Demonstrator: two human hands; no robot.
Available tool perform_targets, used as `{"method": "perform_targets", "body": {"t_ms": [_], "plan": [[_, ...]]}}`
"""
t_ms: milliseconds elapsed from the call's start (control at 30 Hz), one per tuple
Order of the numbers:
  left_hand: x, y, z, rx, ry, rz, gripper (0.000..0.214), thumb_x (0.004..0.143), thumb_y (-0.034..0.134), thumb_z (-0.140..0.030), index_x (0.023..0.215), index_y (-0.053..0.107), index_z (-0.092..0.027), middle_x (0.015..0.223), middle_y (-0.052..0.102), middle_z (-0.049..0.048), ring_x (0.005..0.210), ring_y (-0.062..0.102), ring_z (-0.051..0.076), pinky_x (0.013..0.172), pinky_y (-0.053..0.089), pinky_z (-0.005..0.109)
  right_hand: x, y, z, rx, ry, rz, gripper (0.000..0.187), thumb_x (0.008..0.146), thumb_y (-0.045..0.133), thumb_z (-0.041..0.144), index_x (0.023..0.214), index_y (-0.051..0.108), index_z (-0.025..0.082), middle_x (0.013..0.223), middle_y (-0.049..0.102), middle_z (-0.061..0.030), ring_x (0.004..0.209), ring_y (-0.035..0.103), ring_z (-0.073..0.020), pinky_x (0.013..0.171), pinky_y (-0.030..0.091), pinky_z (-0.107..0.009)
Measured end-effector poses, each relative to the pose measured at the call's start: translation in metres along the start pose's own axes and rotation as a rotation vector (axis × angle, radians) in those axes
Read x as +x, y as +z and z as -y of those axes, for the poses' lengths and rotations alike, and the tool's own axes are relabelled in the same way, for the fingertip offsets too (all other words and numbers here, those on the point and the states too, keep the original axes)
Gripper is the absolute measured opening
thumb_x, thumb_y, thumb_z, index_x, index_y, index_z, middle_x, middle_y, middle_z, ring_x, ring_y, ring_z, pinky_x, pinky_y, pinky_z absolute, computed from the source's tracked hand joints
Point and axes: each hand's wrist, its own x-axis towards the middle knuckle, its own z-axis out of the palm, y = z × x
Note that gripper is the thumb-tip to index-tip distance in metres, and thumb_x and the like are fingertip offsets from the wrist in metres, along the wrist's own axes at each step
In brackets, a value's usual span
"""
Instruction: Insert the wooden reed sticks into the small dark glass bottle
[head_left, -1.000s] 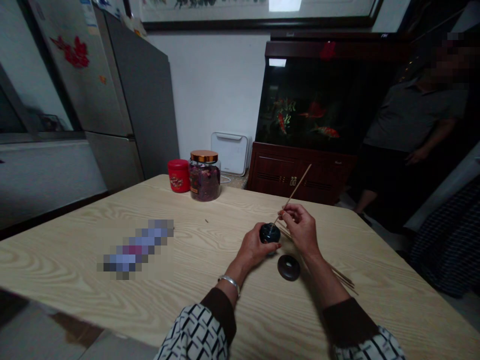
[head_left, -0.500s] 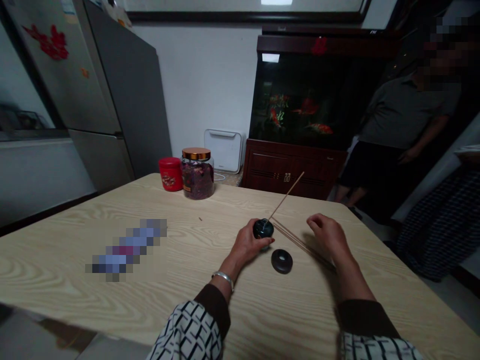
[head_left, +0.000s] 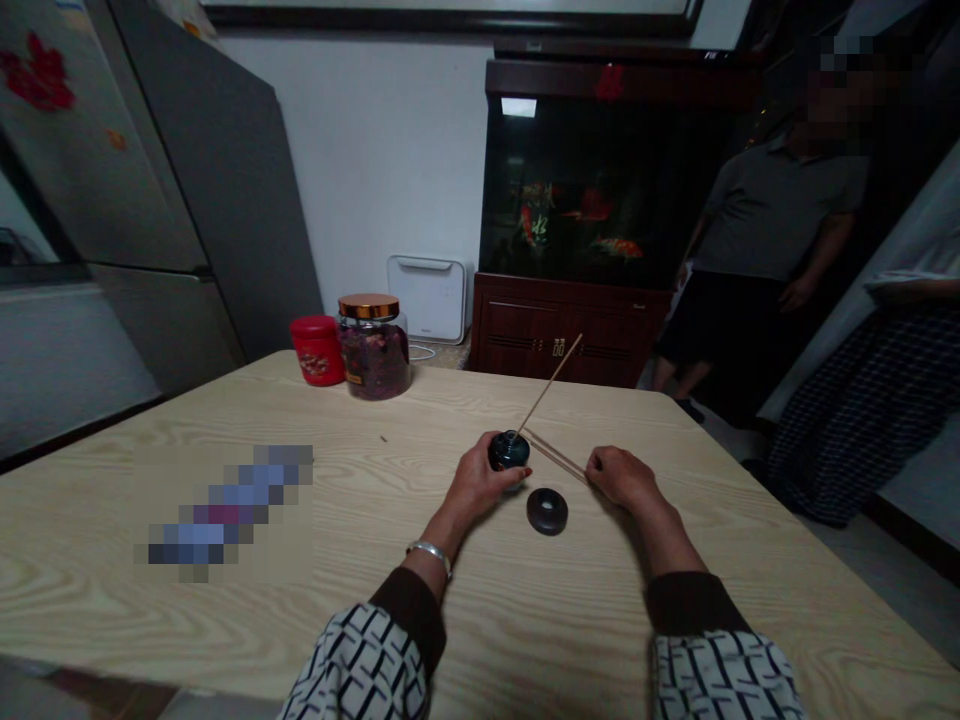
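Observation:
My left hand (head_left: 478,478) is wrapped round a small dark glass bottle (head_left: 510,452) on the table. From the bottle's mouth a thin wooden stick (head_left: 551,380) leans up to the right. More thin sticks (head_left: 559,460) lie beside the bottle, running down to my right hand (head_left: 624,478). Its fingers are pinched together over them, and the hand hides their near ends. Whether they are lifted off the table I cannot tell. A dark round ring-shaped piece (head_left: 547,511) with a hole in its middle lies in front of the bottle, between my hands.
On the wooden table (head_left: 247,640), a red canister (head_left: 318,350) and a copper-lidded jar (head_left: 374,350) stand at the back left. A blurred long packet (head_left: 225,515) lies on the left. Beyond are a fish tank (head_left: 585,190) and a standing person (head_left: 784,215), with checked cloth (head_left: 832,430) at right.
My right hand has moved down and left, from above the sticks onto them. My left hand still grips the bottle. The whole view has shifted slightly.

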Motion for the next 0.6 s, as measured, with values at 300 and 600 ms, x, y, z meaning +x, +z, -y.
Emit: {"method": "perform_targets", "body": {"t_ms": [300, 600], "plan": [[0.000, 0.000, 0.003, -0.012, -0.005, -0.001, 0.058, 0.064, 0.084, -0.032, 0.115, 0.061, -0.017, 0.099, 0.070, 0.0082, 0.092, 0.067, 0.024, 0.086, 0.053, 0.038, 0.001, -0.018, -0.009, 0.304, -0.057, -0.192, 0.017, 0.083, 0.055, 0.030, 0.076, 0.068, 0.021, 0.080, 0.071, -0.0060, 0.074, 0.061, -0.0184, 0.063, 0.038, -0.028], [0.000, -0.002, 0.001, 0.013, -0.018, -0.005, 0.059, 0.063, 0.084, -0.033, 0.115, 0.061, -0.016, 0.101, 0.071, 0.0080, 0.091, 0.066, 0.023, 0.082, 0.052, 0.034, -0.005, -0.056, 0.053, 1.635, -0.041, -0.640, 0.027, 0.067, 0.079, 0.035, 0.082, 0.066, 0.017, 0.080, 0.066, -0.0021, 0.066, 0.060, -0.0111, 0.046, 0.042, -0.017]]}}
